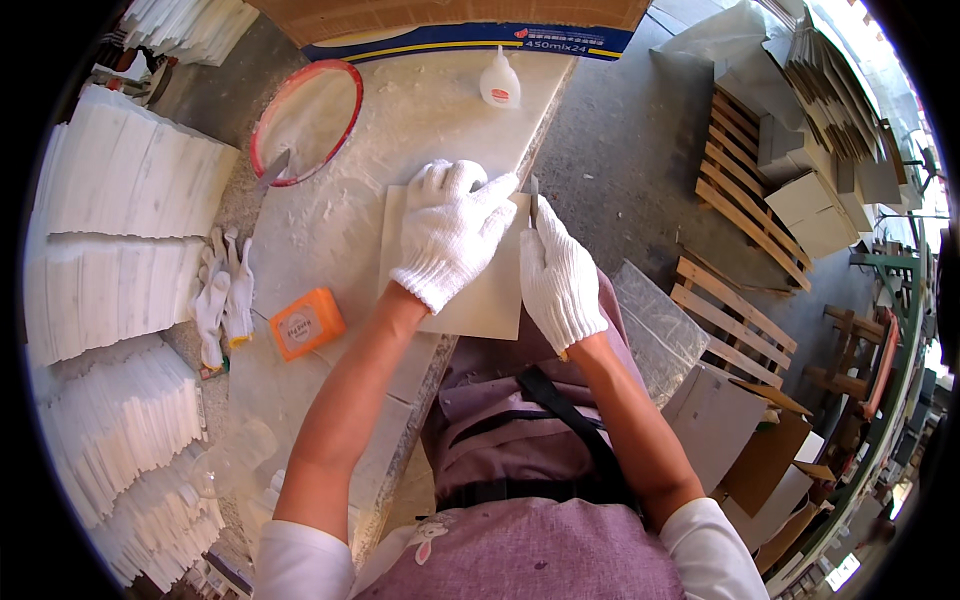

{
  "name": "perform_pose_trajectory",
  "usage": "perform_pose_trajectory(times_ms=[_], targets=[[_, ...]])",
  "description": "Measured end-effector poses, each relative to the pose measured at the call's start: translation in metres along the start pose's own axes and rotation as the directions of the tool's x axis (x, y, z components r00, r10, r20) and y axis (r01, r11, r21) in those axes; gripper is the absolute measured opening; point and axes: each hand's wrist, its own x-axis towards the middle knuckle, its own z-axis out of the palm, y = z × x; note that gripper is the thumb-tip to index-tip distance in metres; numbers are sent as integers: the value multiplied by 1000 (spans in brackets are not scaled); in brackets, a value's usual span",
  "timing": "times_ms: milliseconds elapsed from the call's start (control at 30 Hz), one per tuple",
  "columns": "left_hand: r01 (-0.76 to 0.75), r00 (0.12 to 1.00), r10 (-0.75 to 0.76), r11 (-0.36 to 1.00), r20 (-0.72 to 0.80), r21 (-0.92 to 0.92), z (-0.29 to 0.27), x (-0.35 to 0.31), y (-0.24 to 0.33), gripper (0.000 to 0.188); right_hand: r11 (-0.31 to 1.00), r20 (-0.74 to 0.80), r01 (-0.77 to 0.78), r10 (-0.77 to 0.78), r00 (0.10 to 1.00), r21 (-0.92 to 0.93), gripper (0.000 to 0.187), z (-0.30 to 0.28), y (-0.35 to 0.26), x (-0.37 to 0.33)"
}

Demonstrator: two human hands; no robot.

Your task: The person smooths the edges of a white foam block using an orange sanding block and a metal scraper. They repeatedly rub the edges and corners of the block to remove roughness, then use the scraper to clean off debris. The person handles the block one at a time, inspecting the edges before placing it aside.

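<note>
A flat pale square tile (481, 300) lies at the table's near right edge, its front part overhanging toward my lap. My left hand (445, 235), in a white knit glove, rests on top of it. Its index finger and thumb stretch toward the tile's right side, while the other fingers bend. In a white glove too, my right hand (562, 285) grips a narrow metal blade (534, 198), which points away from me alongside the tile's right edge. Its handle is hidden in my palm. Whether the blade touches the edge, I cannot tell.
Whitish residue covers the table (325, 235). On it are a red-rimmed round pan (357, 105) with a spatula (274, 170), an orange packet (307, 324) and a white squeeze bottle (500, 80). Spare gloves (238, 290) lie beside stacked white slabs (120, 290). Wooden pallets (745, 190) stand right.
</note>
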Motion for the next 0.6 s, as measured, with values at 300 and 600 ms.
perform_pose_trajectory(times_ms=[300,600], targets=[[-16,994,21,999,-108,50,9,1,-2,26,976,60,-60,74,995,-207,40,-8,-19,3],[6,1000,-6,999,-15,32,-1,2,1,26,988,107,-12,29,994,-155,36,-6,-15,18]])
